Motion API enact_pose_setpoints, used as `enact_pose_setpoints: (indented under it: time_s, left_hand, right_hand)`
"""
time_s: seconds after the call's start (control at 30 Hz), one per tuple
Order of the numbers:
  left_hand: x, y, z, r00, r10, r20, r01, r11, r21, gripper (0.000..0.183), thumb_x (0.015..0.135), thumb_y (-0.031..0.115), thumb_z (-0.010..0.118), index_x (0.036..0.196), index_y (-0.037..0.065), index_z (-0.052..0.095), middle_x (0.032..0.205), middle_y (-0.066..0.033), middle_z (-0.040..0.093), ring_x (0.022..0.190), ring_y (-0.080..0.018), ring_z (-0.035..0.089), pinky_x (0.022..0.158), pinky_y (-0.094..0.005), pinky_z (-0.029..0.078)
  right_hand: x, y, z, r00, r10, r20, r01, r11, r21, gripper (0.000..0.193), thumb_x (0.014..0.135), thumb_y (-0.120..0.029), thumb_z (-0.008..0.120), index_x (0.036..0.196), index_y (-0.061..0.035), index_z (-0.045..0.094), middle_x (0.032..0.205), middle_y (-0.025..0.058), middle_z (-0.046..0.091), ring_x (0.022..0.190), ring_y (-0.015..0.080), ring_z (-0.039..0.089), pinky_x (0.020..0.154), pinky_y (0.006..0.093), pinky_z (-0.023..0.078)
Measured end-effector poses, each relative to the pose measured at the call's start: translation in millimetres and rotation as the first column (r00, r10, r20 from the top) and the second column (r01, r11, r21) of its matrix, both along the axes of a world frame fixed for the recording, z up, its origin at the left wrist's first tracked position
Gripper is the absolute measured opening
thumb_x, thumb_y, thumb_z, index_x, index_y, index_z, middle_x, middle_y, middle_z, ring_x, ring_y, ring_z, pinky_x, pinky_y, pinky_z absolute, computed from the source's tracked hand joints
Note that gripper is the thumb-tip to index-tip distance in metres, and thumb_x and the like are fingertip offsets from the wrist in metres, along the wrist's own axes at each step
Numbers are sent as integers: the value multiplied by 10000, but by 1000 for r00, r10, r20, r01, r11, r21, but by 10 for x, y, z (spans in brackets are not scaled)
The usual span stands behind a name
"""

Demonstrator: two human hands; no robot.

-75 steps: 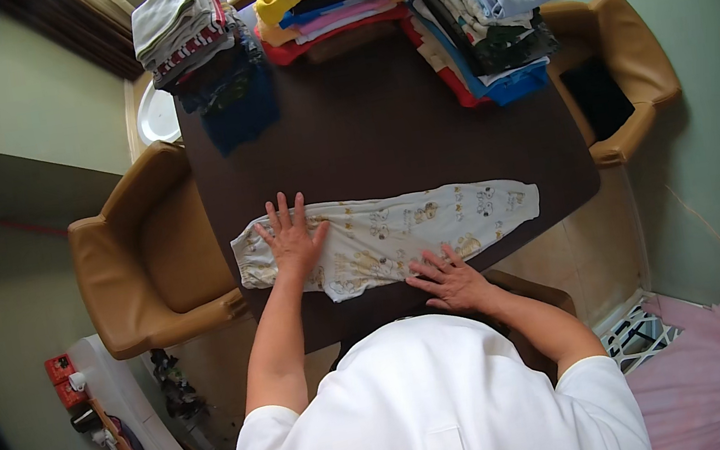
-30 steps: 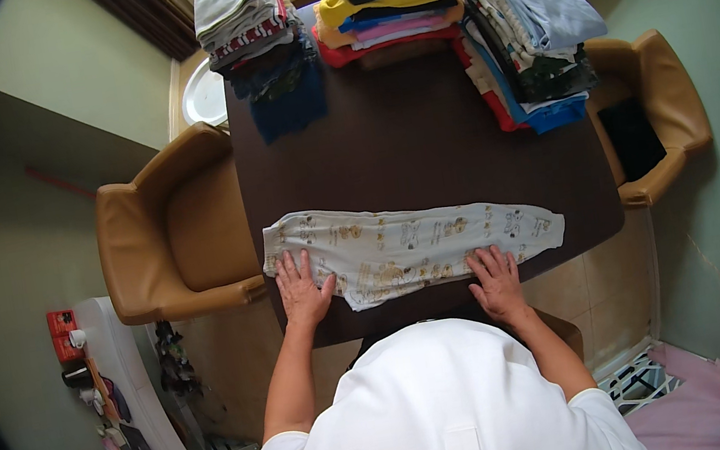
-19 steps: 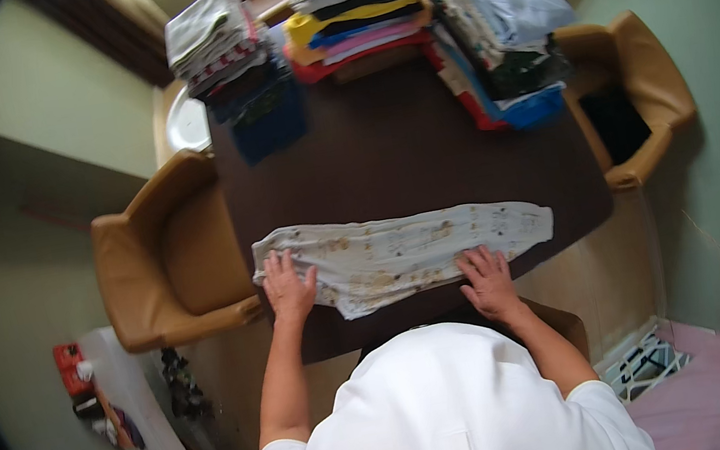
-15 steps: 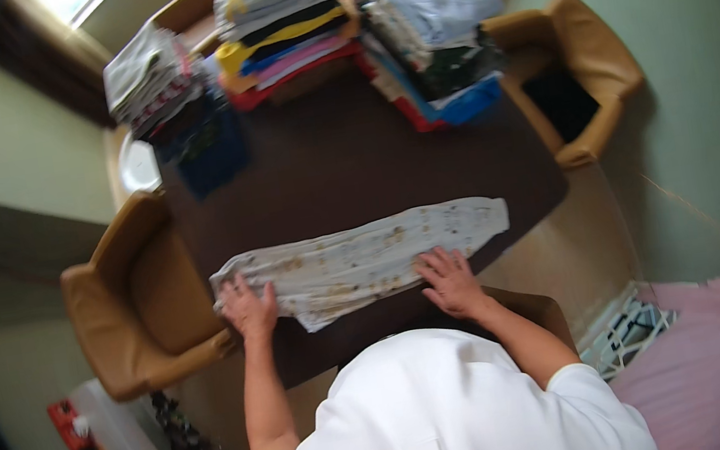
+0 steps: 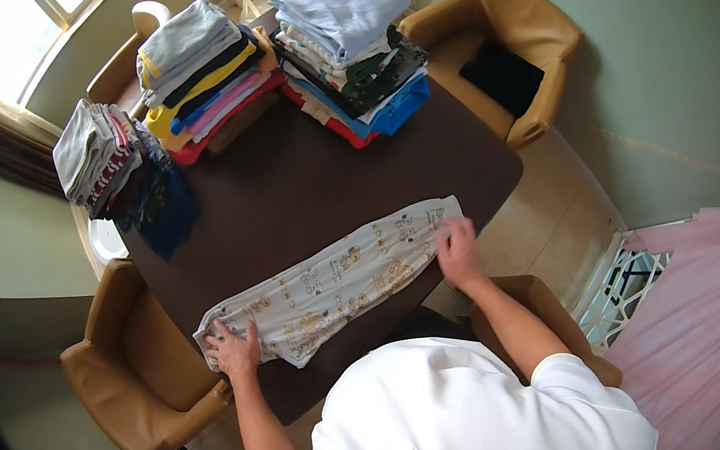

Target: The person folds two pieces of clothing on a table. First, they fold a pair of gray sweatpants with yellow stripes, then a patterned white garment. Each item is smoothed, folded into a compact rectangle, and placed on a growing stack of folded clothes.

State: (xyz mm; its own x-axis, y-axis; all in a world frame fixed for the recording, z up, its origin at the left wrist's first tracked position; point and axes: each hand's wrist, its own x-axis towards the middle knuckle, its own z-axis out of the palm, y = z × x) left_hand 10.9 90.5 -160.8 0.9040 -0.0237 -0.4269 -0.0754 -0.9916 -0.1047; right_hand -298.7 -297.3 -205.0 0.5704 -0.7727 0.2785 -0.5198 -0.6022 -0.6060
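A pair of pale printed trousers, folded lengthwise into a long strip, lies along the near side of the dark brown table. Brown and grey animal figures cover the cloth. My left hand rests on the wider left end, fingers spread and holding nothing. At the narrow right end, my right hand has its fingers curled together over the lower edge of the leg, pinching the cloth. Its fingertips are partly hidden.
Three stacks of folded clothes stand at the far side: a left stack, a middle stack and a right stack. Tan armchairs surround the table. Pink cloth hangs at the right over a white lattice.
My right hand has slid right toward the narrow leg end, and its flat fingers have curled onto the edge. My left hand stays spread on the wide end. The view has turned.
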Motion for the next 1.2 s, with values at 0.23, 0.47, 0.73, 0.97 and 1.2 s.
enact_pose_setpoints:
  time_s: [0.23, 0.47, 0.73, 0.97, 1.2]
  left_hand:
    - [-167, 218, -240, 996, -33, 79, 36, 999, -40, 944, 952, 661, 551, 1671, 169, 187, 1698, -253, 175, 1546, -513, 153, 1156, -682, 313]
    - [-310, 536, -625, 985, -14, 171, 29, 996, -88, 905, 967, 592, 556, 1676, 186, 167, 1740, -183, 86, 1595, -432, 38, 1184, -752, 126]
    - [-304, 554, -746, 970, -4, 241, 43, 987, -157, 897, 961, 563, 584, 1668, 169, 196, 1734, -179, 108, 1592, -436, 50, 1156, -776, 169]
    - [-330, 506, -731, 968, 26, 248, 21, 982, -186, 891, 961, 559, 594, 1655, 140, 225, 1730, -181, 114, 1593, -435, 43, 1141, -792, 171]
    - [-365, 485, -710, 961, 53, 270, 12, 972, -233, 890, 954, 528, 621, 1657, 156, 220, 1726, -187, 125, 1591, -441, 49, 1148, -787, 157]
  right_hand:
    - [-52, -672, -80, 926, -255, -278, 330, 906, 266, 516, 925, -362, 705, 1222, 47, 598, 1239, 258, 608, 1143, 451, 596, 961, 504, 506]
    - [159, -785, 2, 877, -52, -477, 294, 844, 449, 501, 807, -348, 798, 1092, 49, 691, 1067, 266, 733, 1015, 421, 705, 882, 486, 553]
    - [-41, -827, -308, 975, -145, -169, 221, 725, 653, 311, 820, -177, 737, 1030, 46, 685, 997, 171, 737, 882, 274, 726, 730, 385, 572]
    - [65, -623, -96, 951, -310, -8, 188, 556, 810, 320, 857, -104, 687, 1129, 26, 580, 1020, 118, 687, 808, 195, 695, 611, 308, 585]
    - [311, -370, 46, 980, -143, 136, 41, 819, 572, 299, 832, -70, 726, 1079, 6, 575, 981, 89, 662, 818, 165, 638, 711, 319, 551]
